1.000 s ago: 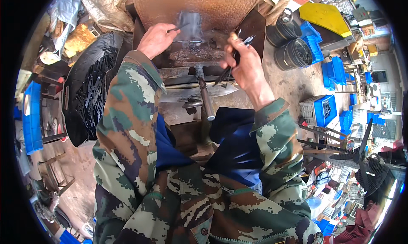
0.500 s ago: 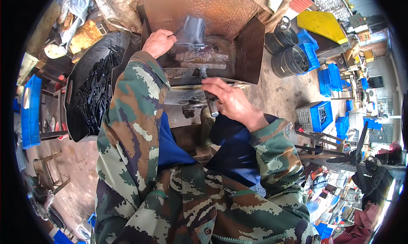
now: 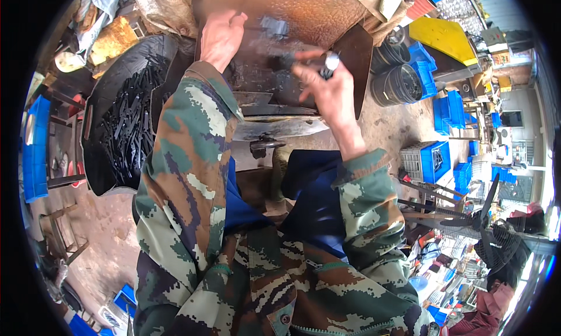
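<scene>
My left hand (image 3: 222, 39) is over the left part of the dark metal trough, its fingers curled and smeared by motion; what it holds, if anything, does not show. At the trough's right, my right hand (image 3: 330, 87) is round a dark bar-like handle (image 3: 326, 73) with a shiny round metal end, some fingers stretched to the left. A blurred dark shape lies left of those fingers. Behind them is a small bluish-grey shiny piece (image 3: 273, 26) against the brown, pebbled sheet (image 3: 310, 14). The trough's front edge (image 3: 257, 110) is nearest me.
A black tub (image 3: 93, 119) full of thin dark strips (image 3: 131, 122) stands at the left. Dark buckets (image 3: 397, 84) and blue crates (image 3: 449, 111) are at the right. A black fan (image 3: 488, 219) stands at the lower right. Below the trough a dark metal fitting (image 3: 266, 146) sticks out.
My right hand has risen from the trough's front edge to over its right part, and the handle's shiny end now points up. My left hand has moved farther away; the thin strip at it no longer shows.
</scene>
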`<action>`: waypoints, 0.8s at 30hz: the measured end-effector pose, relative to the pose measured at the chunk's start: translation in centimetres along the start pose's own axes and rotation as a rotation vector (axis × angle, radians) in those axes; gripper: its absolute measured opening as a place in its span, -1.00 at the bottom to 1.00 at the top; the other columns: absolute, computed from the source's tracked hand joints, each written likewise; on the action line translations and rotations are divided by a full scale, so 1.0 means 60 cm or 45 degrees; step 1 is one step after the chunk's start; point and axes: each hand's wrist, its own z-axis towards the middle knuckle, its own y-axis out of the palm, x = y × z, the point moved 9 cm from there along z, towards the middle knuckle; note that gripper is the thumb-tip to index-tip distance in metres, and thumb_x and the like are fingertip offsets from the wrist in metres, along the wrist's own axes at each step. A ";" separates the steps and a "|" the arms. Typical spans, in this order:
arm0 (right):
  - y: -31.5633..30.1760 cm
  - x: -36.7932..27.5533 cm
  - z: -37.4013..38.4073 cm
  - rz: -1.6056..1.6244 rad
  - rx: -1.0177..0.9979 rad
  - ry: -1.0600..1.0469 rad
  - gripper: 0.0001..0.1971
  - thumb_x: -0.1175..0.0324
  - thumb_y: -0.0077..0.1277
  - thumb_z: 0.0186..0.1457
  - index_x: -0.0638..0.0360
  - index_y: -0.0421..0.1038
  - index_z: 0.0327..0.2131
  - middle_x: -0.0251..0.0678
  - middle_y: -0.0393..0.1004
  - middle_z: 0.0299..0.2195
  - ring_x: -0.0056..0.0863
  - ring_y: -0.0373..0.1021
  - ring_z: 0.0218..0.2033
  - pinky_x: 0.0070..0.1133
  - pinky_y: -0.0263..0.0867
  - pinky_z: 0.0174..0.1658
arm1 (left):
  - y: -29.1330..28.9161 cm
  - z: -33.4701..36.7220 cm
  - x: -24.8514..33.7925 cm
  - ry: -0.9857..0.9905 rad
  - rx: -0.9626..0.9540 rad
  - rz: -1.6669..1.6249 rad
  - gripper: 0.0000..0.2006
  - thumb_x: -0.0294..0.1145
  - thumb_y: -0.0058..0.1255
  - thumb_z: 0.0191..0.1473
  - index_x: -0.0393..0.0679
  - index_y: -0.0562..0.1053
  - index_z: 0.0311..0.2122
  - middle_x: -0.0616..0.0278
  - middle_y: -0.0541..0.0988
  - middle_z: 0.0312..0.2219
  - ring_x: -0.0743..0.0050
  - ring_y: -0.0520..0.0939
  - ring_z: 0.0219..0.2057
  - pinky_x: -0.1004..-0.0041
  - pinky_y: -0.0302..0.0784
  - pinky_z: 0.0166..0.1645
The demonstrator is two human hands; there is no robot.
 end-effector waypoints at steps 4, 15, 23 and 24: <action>-0.007 -0.028 0.078 0.074 0.196 -0.111 -0.66 0.29 0.26 0.04 0.36 0.45 -0.24 -0.24 0.56 -0.34 -0.63 0.36 -0.66 -0.66 0.36 -0.66 | -0.001 0.002 -0.014 -0.075 0.030 -0.109 -0.61 -0.07 -0.05 0.12 -0.14 0.54 -0.11 -0.14 0.58 -0.22 -0.13 0.57 -0.11 0.22 0.43 -0.01; -0.014 0.009 0.243 0.034 0.308 -0.101 -0.80 0.34 0.22 0.08 0.28 0.47 -0.35 -0.40 0.43 -0.58 -0.61 0.28 -0.80 -0.63 0.20 -0.73 | -0.015 -0.002 0.017 0.015 0.141 0.031 -0.68 -0.21 0.00 0.10 -0.23 0.59 -0.18 -0.15 0.47 -0.21 0.00 0.54 -0.17 0.28 0.40 -0.01; 0.002 -0.011 0.239 -0.045 0.258 -0.203 -0.77 0.31 0.24 0.06 0.25 0.46 -0.35 -0.41 0.43 -0.60 -0.63 0.28 -0.77 -0.63 0.25 -0.71 | -0.003 -0.001 0.022 -0.108 -0.033 -0.370 -0.73 -0.28 -0.06 0.16 -0.18 0.58 -0.18 0.30 0.62 -0.45 0.57 0.50 -0.39 0.51 0.40 -0.16; -0.010 -0.004 0.243 -0.051 0.277 -0.206 -0.77 0.31 0.24 0.06 0.25 0.46 -0.35 -0.41 0.43 -0.60 -0.63 0.28 -0.77 -0.63 0.25 -0.71 | -0.001 -0.007 0.046 -0.095 -0.048 -0.378 -0.73 -0.28 -0.06 0.16 -0.18 0.58 -0.18 0.30 0.62 -0.45 0.57 0.50 -0.39 0.51 0.40 -0.16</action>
